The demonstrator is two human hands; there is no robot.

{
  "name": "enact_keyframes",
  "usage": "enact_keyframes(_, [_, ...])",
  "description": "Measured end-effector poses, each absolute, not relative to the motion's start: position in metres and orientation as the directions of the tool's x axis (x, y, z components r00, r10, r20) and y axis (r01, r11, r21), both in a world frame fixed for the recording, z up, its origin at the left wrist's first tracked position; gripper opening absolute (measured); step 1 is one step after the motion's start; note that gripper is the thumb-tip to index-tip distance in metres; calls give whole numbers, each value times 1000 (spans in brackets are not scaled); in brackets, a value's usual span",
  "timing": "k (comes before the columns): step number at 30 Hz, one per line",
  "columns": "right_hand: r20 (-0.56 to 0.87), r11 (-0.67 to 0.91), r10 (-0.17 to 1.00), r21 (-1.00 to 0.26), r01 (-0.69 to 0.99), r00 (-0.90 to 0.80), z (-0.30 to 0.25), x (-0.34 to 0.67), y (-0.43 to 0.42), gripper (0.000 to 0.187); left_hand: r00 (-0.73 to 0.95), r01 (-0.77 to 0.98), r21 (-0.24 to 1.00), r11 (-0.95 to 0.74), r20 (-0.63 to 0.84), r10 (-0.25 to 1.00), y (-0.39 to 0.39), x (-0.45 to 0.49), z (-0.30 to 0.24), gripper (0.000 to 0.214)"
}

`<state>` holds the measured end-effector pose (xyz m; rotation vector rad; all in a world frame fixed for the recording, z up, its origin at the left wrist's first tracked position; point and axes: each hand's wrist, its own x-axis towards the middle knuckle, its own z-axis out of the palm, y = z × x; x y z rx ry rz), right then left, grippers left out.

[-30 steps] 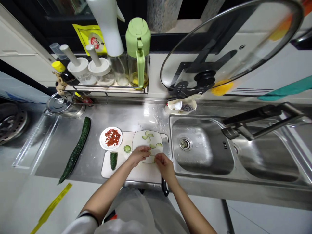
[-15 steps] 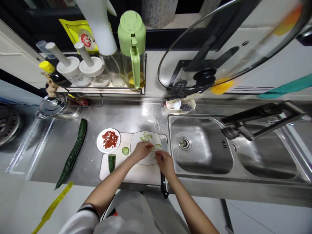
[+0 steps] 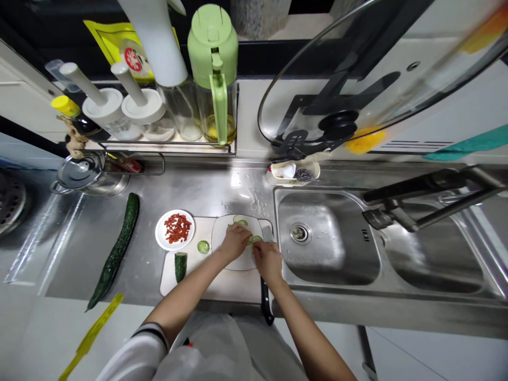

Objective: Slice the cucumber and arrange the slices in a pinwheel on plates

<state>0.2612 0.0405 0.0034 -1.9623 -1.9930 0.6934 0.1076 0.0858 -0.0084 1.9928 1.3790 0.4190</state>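
Over a white plate point(image 3: 222, 254) my two hands work close together, fingertips almost meeting beside thin cucumber slices point(image 3: 256, 238). My left hand point(image 3: 237, 241) has its fingers bent and pressed together; what is in them is hidden. Thumb and forefinger of my right hand point(image 3: 268, 260) are pinched at the edge of a slice. More slices lie on the plate's far side, partly covered by my left hand. The plate rests on a white cutting board point(image 3: 222, 286), which also holds a cucumber piece point(image 3: 180, 266) and a round cut slice point(image 3: 203, 246).
A knife point(image 3: 266, 304) lies at the board's right edge, its handle over the counter front. A dish point(image 3: 159, 235) of red bits and a whole cucumber point(image 3: 115, 254) are on the left. The sink point(image 3: 317, 248) adjoins on the right. A rack holds an oil bottle point(image 3: 212, 58).
My left hand has turned palm-down and shifted slightly right, toward the slices. My right hand stays nearly in place, its fingertips a little higher. The camera view has shifted slightly.
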Motion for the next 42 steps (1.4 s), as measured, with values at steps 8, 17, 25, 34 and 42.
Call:
enact_keyframes(8, [-123, 11, 990, -443, 896, -73, 6, 258, 41, 19, 367, 730, 640, -240, -71, 928, 86, 111, -17, 22])
enact_keyframes(17, [-150, 0, 987, -316, 949, -50, 6, 255, 40, 14, 284, 797, 554, -239, 4, 959, 82, 112, -16, 17])
enact_keyframes(25, [-118, 26, 991, -323, 946, -67, 4, 256, 39, 14, 341, 817, 494, -296, 0, 940, 77, 108, -19, 21])
enact_keyframes(34, [-103, 38, 992, -335, 941, -77, 2, 257, 38, 13, 336, 840, 429, -333, 72, 939, 75, 108, -15, 15])
enact_keyframes(42, [-83, 56, 992, -369, 928, -92, 4, 259, 38, 13, 292, 866, 400, -299, 81, 953, 72, 112, -19, 16])
